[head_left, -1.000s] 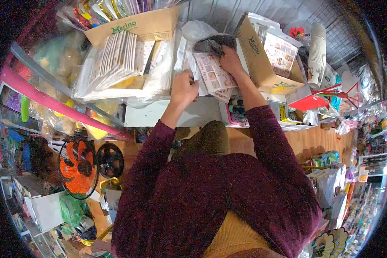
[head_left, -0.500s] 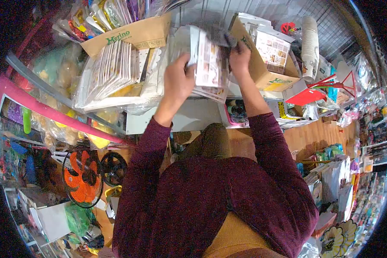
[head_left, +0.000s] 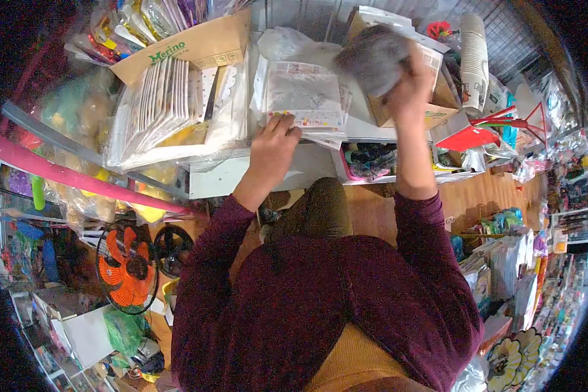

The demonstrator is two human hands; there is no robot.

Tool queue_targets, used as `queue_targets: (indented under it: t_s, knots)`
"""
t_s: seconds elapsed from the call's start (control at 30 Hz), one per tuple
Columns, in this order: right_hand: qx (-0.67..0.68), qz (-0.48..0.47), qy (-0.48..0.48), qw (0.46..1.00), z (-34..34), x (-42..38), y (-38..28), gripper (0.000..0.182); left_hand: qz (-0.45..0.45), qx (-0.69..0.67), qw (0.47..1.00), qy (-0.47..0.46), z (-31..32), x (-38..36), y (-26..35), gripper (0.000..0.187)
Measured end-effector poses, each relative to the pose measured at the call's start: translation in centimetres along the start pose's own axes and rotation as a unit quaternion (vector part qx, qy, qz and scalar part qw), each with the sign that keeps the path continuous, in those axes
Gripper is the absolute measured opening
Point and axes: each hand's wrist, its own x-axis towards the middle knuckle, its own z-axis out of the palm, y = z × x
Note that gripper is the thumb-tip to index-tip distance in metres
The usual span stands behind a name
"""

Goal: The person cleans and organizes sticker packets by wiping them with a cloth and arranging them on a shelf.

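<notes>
My left hand [head_left: 276, 145] lies with its fingertips on the lower left edge of a flat stack of printed packets [head_left: 302, 98]. Those packets rest on the white table between two cardboard boxes. My right hand [head_left: 411, 88] is raised over the right box and grips a dark grey cloth [head_left: 374, 60], which is smeared by motion. Left of the packets, the Merino box [head_left: 183, 53] has a row of upright cards [head_left: 160, 101] in front of it. Behind my right hand, the right cardboard box [head_left: 444, 108] holds printed sheets.
A stack of paper cups [head_left: 473, 62] stands at the right, beside a red folded stand [head_left: 470, 136]. Below the table edge sits a pink-rimmed tray [head_left: 369, 161] of dark items. An orange fan [head_left: 127, 266] is at the lower left, near a pink rail [head_left: 78, 179].
My right hand has moved right with the grey cloth, away from the packets. The packets, held up between both hands before, now lie flat, with my left hand lower on their edge.
</notes>
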Motion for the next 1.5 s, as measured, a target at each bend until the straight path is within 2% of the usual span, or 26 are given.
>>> queue_targets:
  t_s: [0.07,0.13,0.17,0.23,0.27,0.33,0.47,0.53,0.57,0.63,0.67,0.73,0.8,0.87,0.93,0.97,1.0,1.07,1.1,1.17,1.3,1.4,1.43,1.47,1.5]
  knots:
    - [-0.1,-0.14,-0.191,0.967,2.1,-2.1,-1.9,0.04,-0.023,0.006,1.0,-0.012,0.5,-0.7,0.3,0.02]
    - [-0.13,-0.101,-0.345,0.924,4.5,-6.5,-0.9,0.04,-0.157,-0.185,0.969,0.045,0.9,-1.2,0.8,0.017]
    - [-0.13,-0.099,-0.346,0.924,5.4,-8.0,0.5,0.04,-0.159,-0.186,0.969,0.044,1.1,-1.4,0.7,0.017]
    - [-0.05,-0.066,-0.425,0.901,6.9,-9.6,2.6,0.044,-0.074,-0.02,0.997,0.006,1.2,-1.6,0.3,0.015]
    - [-0.048,-0.07,-0.429,0.899,7.1,-9.1,3.3,0.044,-0.078,-0.018,0.997,0.01,1.2,-1.5,0.2,0.015]
    - [-0.157,-0.185,-0.448,0.86,7.4,-8.6,4.0,0.044,-0.067,0.022,0.996,-0.057,1.0,-1.8,0.4,0.017]
    - [-0.187,-0.17,-0.417,0.873,9.1,-7.9,5.8,0.043,-0.063,-0.007,0.995,-0.071,0.6,-1.4,0.4,0.011]
    - [-0.212,-0.183,-0.394,0.875,9.9,-6.9,7.9,0.037,-0.038,0.0,0.999,0.016,0.7,-1.1,0.4,0.008]
    - [-0.211,-0.183,-0.39,0.877,10.2,-6.0,8.7,0.037,-0.035,0.003,0.999,0.015,0.7,-1.0,0.5,0.008]
    - [-0.282,0.064,-0.431,0.855,10.3,-4.3,9.3,0.035,-0.058,0.002,0.997,0.044,0.6,-0.7,0.7,0.007]
    - [-0.279,0.059,-0.425,0.859,9.7,-3.7,9.4,0.035,-0.052,0.008,0.998,0.047,0.7,-0.7,0.7,0.007]
    - [-0.273,0.111,-0.423,0.857,8.2,-2.8,10.3,0.038,-0.084,-0.015,0.996,0.037,0.7,-0.7,0.6,0.008]
    - [-0.275,0.107,-0.401,0.867,7.3,-3.2,11.7,0.038,-0.087,-0.026,0.996,0.02,0.4,-0.5,0.4,0.009]
    - [-0.279,0.112,-0.375,0.877,6.2,-3.6,11.5,0.039,-0.093,-0.029,0.994,0.049,0.1,-0.2,-0.1,0.01]
    - [-0.264,0.164,-0.332,0.891,5.0,-3.7,10.2,0.04,-0.088,-0.015,0.995,0.047,-1.4,1.2,-0.9,0.011]
    - [-0.232,0.19,-0.339,0.892,4.6,-3.7,11.2,0.041,-0.073,-0.038,0.991,0.108,-2.5,2.3,-1.4,0.012]
    - [-0.232,0.196,-0.326,0.895,4.4,-4.0,11.6,0.041,-0.057,-0.064,0.982,0.166,-3.7,3.6,-1.4,0.012]
    - [-0.244,0.154,-0.338,0.896,4.9,-4.7,12.4,0.04,-0.027,-0.023,0.979,0.2,-7.5,7.4,-0.6,0.009]
    - [-0.162,0.12,-0.26,0.944,5.9,-5.5,15.6,0.039,-0.027,-0.032,0.977,0.209,-8.4,9.0,-0.4,0.009]
    - [-0.182,0.104,-0.265,0.941,5.0,-5.3,12.4,0.038,-0.017,-0.043,0.975,0.219,-9.3,12.7,0.1,0.009]
    - [-0.247,0.056,-0.237,0.938,4.0,-5.5,9.7,0.037,0.065,-0.102,0.967,0.225,-8.8,19.9,2.0,0.009]
    - [-0.302,0.028,-0.218,0.927,3.8,-5.4,9.2,0.036,0.117,-0.135,0.956,0.232,-6.2,24.9,3.3,0.011]
    - [-0.238,0.144,-0.226,0.933,5.2,-5.1,10.7,0.036,0.142,-0.141,0.947,0.252,-5.6,26.0,4.2,0.014]
    - [-0.235,0.148,-0.286,0.917,4.9,-5.1,12.4,0.038,0.148,-0.148,0.945,0.25,-5.0,26.7,5.0,0.014]
    - [-0.246,0.136,-0.287,0.916,4.8,-5.2,12.4,0.038,0.132,-0.171,0.949,0.228,-4.7,27.3,6.2,0.012]
